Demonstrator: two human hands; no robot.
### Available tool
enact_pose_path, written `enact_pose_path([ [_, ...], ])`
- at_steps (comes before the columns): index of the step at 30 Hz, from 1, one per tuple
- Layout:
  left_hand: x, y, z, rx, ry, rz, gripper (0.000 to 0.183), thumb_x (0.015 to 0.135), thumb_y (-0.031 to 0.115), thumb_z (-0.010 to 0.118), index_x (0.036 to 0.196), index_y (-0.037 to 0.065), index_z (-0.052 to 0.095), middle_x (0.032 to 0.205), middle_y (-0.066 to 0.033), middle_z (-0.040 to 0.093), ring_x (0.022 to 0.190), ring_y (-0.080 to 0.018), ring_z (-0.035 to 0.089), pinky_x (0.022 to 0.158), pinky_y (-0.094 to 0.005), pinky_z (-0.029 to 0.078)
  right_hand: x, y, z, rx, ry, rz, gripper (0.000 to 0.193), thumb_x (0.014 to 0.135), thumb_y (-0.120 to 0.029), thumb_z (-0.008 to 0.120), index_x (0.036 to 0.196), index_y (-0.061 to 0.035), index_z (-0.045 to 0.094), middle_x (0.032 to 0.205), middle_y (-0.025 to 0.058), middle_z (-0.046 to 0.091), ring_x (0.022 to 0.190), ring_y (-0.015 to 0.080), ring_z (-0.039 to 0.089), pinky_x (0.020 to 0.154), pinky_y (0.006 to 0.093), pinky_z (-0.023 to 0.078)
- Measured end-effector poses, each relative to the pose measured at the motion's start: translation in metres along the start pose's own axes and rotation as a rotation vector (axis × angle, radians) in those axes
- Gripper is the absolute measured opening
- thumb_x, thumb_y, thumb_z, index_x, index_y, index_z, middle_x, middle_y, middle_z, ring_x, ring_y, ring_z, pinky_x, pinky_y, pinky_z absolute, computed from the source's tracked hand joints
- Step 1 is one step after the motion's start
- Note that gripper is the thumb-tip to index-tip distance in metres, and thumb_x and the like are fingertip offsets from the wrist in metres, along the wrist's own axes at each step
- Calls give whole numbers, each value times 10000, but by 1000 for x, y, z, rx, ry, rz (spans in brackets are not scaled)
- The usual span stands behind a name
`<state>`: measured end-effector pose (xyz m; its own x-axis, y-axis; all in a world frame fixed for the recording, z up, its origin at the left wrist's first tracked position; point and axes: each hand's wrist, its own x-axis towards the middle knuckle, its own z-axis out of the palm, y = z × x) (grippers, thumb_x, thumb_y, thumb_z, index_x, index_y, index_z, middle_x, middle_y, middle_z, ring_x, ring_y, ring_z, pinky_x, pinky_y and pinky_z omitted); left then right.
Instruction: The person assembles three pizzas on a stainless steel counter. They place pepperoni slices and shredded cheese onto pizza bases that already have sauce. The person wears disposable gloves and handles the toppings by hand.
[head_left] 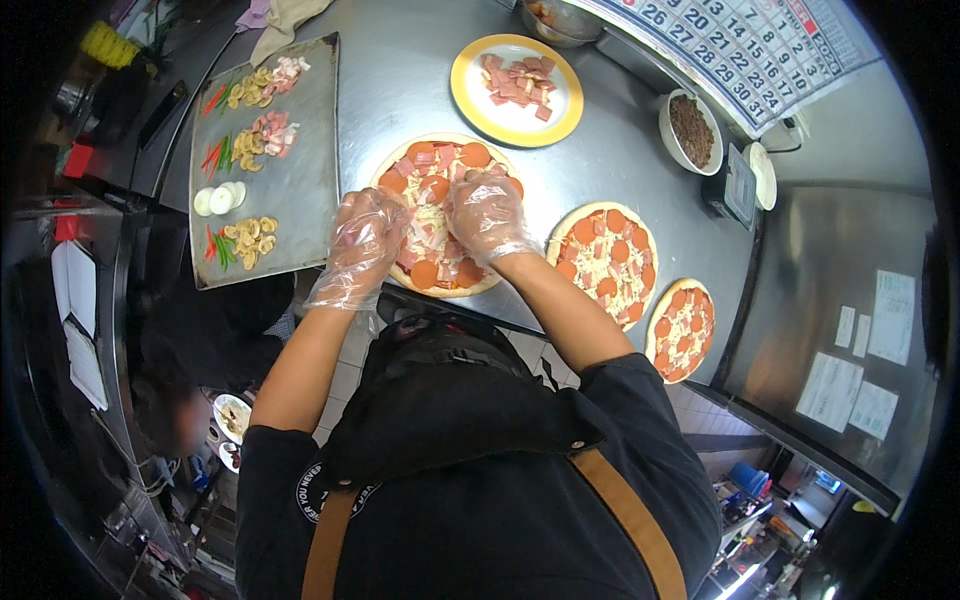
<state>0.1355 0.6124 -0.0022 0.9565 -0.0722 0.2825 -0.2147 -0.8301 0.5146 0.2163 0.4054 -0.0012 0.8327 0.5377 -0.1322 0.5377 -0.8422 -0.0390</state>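
A pizza (428, 262) with pepperoni slices, ham pieces and shredded cheese lies on the steel counter in front of me. Clear plastic gloves cover both my hands. At the pizza's left edge, my left hand (366, 238) is curled closed; pinkish colour shows through the glove, but I cannot make out what it holds. Over the pizza's right half is my right hand (488, 215), its fingers drawn together and pointing down at the toppings, with the fingertips' contents hidden. Beyond the pizza stands a yellow-rimmed plate (468, 108) with cut ham pieces (518, 82) on it.
To the right lie two more topped pizzas (606, 262) (684, 330). A metal tray (305, 180) at left bears sliced mushrooms, pepper strips, onion and pink meat. A bowl of ground meat (690, 133), a dark container (733, 188) and a metal bowl (563, 22) stand farther back. Someone in dark clothing (215, 330) is at left.
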Motion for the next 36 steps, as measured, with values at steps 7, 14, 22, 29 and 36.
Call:
enact_pose_path([
  [7,-5,-2,4,75,-179,112,261,906,122,689,1149,90,775,1161,-127,697,1110,-344,641,987,-460,530,-13,8,-20,298,57,106,348,981,-361,683,969,-22,759,996,199,743,1001,351,722,925,490,555],
  [14,-1,-17,22,232,-227,197,222,907,136,686,1102,64,762,1135,-135,698,1090,-347,639,967,-464,531,-62,28,-62,704,-219,315,409,988,-388,700,932,17,710,937,234,705,902,400,689,828,493,533],
  [22,10,-16,4,-8,-124,157,155,939,143,711,1038,27,740,1070,-160,683,1036,-385,624,925,-504,502,-94,20,-3,425,181,34,156,983,-235,726,982,-80,748,913,144,671,866,376,712,773,499,586],
  [29,9,-19,5,-126,-113,-13,177,974,190,719,1048,30,729,1098,-180,684,1084,-405,633,946,-512,511,-50,-14,6,257,195,-160,188,905,-246,757,999,-83,747,958,119,680,943,319,703,805,459,579],
  [36,8,-33,4,-172,-167,-174,215,989,214,711,1065,19,758,1118,-191,707,1102,-398,649,989,-495,513,-49,-12,9,189,200,-222,194,871,-248,758,961,-78,733,984,106,686,979,301,698,832,441,575],
])
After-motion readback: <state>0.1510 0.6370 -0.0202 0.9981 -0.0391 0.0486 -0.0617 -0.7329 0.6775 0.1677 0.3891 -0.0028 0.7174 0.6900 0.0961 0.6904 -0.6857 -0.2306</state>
